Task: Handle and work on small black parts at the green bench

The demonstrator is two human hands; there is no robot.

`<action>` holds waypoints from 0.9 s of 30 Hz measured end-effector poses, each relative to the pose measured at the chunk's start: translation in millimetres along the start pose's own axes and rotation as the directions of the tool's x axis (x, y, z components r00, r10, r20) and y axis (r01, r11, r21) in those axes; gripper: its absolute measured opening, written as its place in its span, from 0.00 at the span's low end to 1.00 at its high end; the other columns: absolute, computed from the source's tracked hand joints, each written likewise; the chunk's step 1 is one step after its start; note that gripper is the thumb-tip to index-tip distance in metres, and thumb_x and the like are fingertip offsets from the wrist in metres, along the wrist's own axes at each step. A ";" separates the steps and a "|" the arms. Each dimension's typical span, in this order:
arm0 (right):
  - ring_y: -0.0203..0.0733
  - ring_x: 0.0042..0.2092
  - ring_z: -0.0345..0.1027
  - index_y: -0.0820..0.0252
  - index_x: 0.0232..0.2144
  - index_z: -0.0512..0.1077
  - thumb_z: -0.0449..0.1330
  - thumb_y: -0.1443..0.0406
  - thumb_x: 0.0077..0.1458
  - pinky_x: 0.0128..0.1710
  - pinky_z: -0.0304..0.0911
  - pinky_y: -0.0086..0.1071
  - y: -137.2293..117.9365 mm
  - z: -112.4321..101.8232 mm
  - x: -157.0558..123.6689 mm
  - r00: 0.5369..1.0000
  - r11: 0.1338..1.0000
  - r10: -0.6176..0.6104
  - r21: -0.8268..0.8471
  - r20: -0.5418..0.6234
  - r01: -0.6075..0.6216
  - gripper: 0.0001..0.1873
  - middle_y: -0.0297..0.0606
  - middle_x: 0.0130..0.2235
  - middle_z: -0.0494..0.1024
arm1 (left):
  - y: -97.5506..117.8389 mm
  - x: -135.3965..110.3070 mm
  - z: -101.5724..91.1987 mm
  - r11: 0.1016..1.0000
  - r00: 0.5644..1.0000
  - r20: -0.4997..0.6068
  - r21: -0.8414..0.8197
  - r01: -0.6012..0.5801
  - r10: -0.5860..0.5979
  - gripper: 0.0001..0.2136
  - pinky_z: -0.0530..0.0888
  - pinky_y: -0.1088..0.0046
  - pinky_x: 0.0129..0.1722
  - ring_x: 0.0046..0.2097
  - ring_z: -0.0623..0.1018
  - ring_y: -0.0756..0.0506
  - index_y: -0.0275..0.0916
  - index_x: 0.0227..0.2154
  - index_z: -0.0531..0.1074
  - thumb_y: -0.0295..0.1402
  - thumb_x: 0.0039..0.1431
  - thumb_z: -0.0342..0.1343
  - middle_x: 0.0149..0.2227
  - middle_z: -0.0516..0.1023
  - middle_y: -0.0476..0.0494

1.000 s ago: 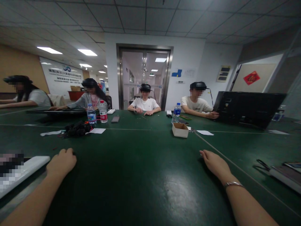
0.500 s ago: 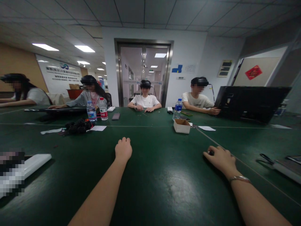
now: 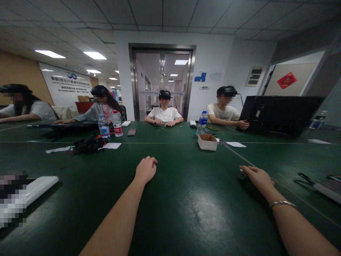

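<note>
Resting low over the green table [image 3: 176,185], my left hand [image 3: 146,170] has its fingers curled downward and to the right. Its palm side is hidden, so any held thing cannot be seen. My right hand [image 3: 258,178] is over the right part of the table, closed, with the fingers pointing left. A small shiny bit shows under its fingertips, too small to name. A silver bracelet [image 3: 282,203] circles the right wrist. Beyond the right hand stands a small open cardboard box [image 3: 207,143].
Several people wearing headsets sit across the table. Two bottles [image 3: 117,123] and a dark tangled bundle [image 3: 90,143] stand at left. Another bottle [image 3: 202,122] is behind the box. A large black monitor [image 3: 282,115] is at right. A white case [image 3: 42,186] lies near left.
My left hand has moved slightly right and turned its fingers rightward. My right hand has shifted right and rolled; the dark round thing earlier seen at its fingers no longer shows.
</note>
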State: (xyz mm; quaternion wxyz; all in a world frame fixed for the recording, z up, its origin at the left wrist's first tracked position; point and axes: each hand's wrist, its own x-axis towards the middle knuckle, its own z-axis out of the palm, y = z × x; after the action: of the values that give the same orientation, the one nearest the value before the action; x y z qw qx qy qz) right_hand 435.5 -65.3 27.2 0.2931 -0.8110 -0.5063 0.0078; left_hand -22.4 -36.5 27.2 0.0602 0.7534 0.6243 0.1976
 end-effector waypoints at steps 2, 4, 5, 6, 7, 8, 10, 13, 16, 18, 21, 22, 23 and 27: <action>0.61 0.37 0.71 0.56 0.29 0.75 0.51 0.49 0.47 0.36 0.62 0.54 -3.2 -5.3 -0.8 0.990 0.984 0.137 0.110 0.046 -0.141 0.21 0.47 0.31 0.79 | -0.7 -0.6 -1.0 1.000 1.000 0.009 -0.014 -0.006 0.006 0.12 0.70 0.72 0.43 0.46 0.72 0.47 0.44 0.42 0.71 0.32 0.60 0.44 0.45 0.72 0.46; 0.60 0.36 0.71 0.56 0.28 0.73 0.51 0.50 0.46 0.35 0.63 0.52 -5.4 -8.9 -1.7 0.981 0.964 0.182 0.186 0.071 -0.192 0.20 0.47 0.30 0.79 | -2.0 -0.7 -1.3 1.000 1.000 0.009 -0.022 -0.012 0.012 0.12 0.70 0.72 0.43 0.46 0.72 0.47 0.44 0.42 0.71 0.32 0.60 0.44 0.45 0.72 0.46; 0.59 0.36 0.71 0.56 0.26 0.73 0.51 0.50 0.46 0.34 0.63 0.50 -6.1 -10.0 -2.2 0.981 0.962 0.180 0.194 0.080 -0.192 0.19 0.47 0.30 0.79 | -2.8 -0.6 -1.2 1.000 1.000 0.006 -0.025 -0.014 0.014 0.12 0.69 0.72 0.43 0.46 0.72 0.47 0.44 0.41 0.71 0.32 0.60 0.44 0.44 0.72 0.46; 0.58 0.35 0.71 0.56 0.25 0.72 0.51 0.51 0.46 0.33 0.64 0.49 -6.9 -10.7 -2.8 0.981 0.966 0.174 0.179 0.092 -0.188 0.18 0.46 0.29 0.79 | -3.5 -0.4 -1.0 0.999 1.000 0.005 -0.030 -0.016 0.017 0.12 0.69 0.72 0.43 0.45 0.72 0.48 0.44 0.41 0.71 0.32 0.59 0.45 0.44 0.72 0.46; 0.57 0.34 0.71 0.56 0.23 0.71 0.51 0.51 0.46 0.33 0.64 0.47 -8.0 -11.0 -3.6 0.981 0.973 0.164 0.144 0.106 -0.178 0.18 0.45 0.28 0.78 | -4.1 -0.1 -0.8 0.999 1.000 0.007 -0.038 -0.017 0.018 0.12 0.70 0.72 0.42 0.45 0.72 0.48 0.44 0.41 0.71 0.32 0.59 0.45 0.44 0.72 0.46; 0.55 0.34 0.71 0.56 0.21 0.71 0.51 0.50 0.46 0.32 0.64 0.45 -9.5 -11.2 -4.6 0.981 0.982 0.146 0.098 0.127 -0.159 0.18 0.44 0.27 0.78 | -4.6 0.1 -0.6 0.999 1.000 0.010 -0.048 -0.017 0.018 0.12 0.70 0.72 0.42 0.45 0.72 0.47 0.44 0.41 0.71 0.32 0.59 0.45 0.44 0.72 0.46; 0.54 0.33 0.70 0.55 0.17 0.69 0.51 0.50 0.46 0.31 0.64 0.43 -14.1 -11.0 -7.3 0.980 0.995 0.095 -0.017 0.174 -0.094 0.19 0.44 0.26 0.76 | -4.9 0.5 -0.4 0.998 1.000 0.013 -0.060 -0.018 0.019 0.12 0.70 0.72 0.42 0.45 0.72 0.47 0.44 0.42 0.71 0.33 0.59 0.45 0.44 0.72 0.46; 0.55 0.34 0.70 0.56 0.16 0.69 0.55 0.49 0.44 0.31 0.63 0.43 -22.1 -9.3 -11.8 0.982 0.982 0.026 -0.188 0.189 0.010 0.19 0.45 0.28 0.75 | -4.5 0.2 -0.9 0.998 1.000 0.008 -0.051 -0.024 0.024 0.13 0.69 0.71 0.43 0.45 0.72 0.47 0.44 0.41 0.72 0.32 0.59 0.45 0.44 0.72 0.45; 0.60 0.39 0.68 0.56 0.21 0.73 0.55 0.49 0.43 0.32 0.63 0.47 -26.1 -5.9 -15.3 0.994 0.956 -0.016 -0.289 0.108 0.047 0.18 0.48 0.35 0.74 | -4.7 -0.5 -1.9 0.998 0.999 0.013 -0.046 -0.033 0.034 0.13 0.69 0.71 0.44 0.45 0.72 0.47 0.44 0.41 0.72 0.32 0.59 0.44 0.44 0.73 0.45; 0.64 0.42 0.67 0.55 0.26 0.75 0.54 0.50 0.44 0.33 0.63 0.51 -26.0 -3.6 -16.8 0.998 0.951 -0.039 -0.306 0.041 0.049 0.18 0.50 0.37 0.73 | -5.4 -0.8 -2.5 0.998 0.999 0.021 -0.047 -0.040 0.041 0.12 0.69 0.71 0.43 0.45 0.72 0.47 0.44 0.41 0.72 0.33 0.59 0.45 0.44 0.72 0.45; 0.68 0.45 0.64 0.53 0.30 0.76 0.54 0.51 0.44 0.35 0.61 0.58 -25.2 -2.3 -18.3 0.999 0.955 -0.041 -0.293 0.014 0.043 0.17 0.51 0.40 0.72 | -6.3 -1.3 -2.8 0.997 0.999 0.023 -0.059 -0.042 0.044 0.12 0.69 0.72 0.42 0.45 0.72 0.47 0.45 0.41 0.71 0.33 0.59 0.45 0.44 0.72 0.47; 0.69 0.45 0.64 0.53 0.31 0.76 0.54 0.51 0.44 0.35 0.60 0.59 -25.3 -2.4 -18.7 0.999 0.957 -0.035 -0.287 0.023 0.040 0.17 0.52 0.41 0.72 | -6.4 -1.5 -2.9 0.997 0.999 0.016 -0.066 -0.036 0.037 0.12 0.69 0.73 0.42 0.45 0.72 0.48 0.46 0.43 0.70 0.33 0.59 0.44 0.44 0.72 0.47; 0.70 0.46 0.63 0.53 0.31 0.76 0.54 0.52 0.45 0.36 0.60 0.60 -25.5 -2.8 -19.1 0.999 0.958 -0.030 -0.283 0.031 0.038 0.18 0.52 0.41 0.72 | -6.2 -1.7 -2.9 0.997 1.000 0.005 -0.074 -0.024 0.025 0.13 0.70 0.73 0.41 0.45 0.73 0.48 0.46 0.44 0.69 0.32 0.59 0.44 0.45 0.71 0.47; 0.71 0.47 0.61 0.53 0.31 0.76 0.55 0.52 0.44 0.37 0.58 0.61 -27.9 -5.9 -22.8 0.999 0.955 -0.035 -0.292 0.034 0.043 0.17 0.53 0.42 0.71 | -5.2 -1.5 -2.7 0.994 0.997 -0.029 -0.083 0.068 -0.071 0.16 0.69 0.73 0.39 0.44 0.73 0.48 0.45 0.50 0.65 0.31 0.59 0.44 0.49 0.68 0.43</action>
State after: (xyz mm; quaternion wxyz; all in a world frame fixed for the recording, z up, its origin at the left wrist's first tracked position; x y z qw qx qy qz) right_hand 403.5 -78.1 39.1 0.1625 -0.8351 -0.5219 -0.0614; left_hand -28.4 -37.2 27.6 0.0879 0.7248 0.6424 0.2330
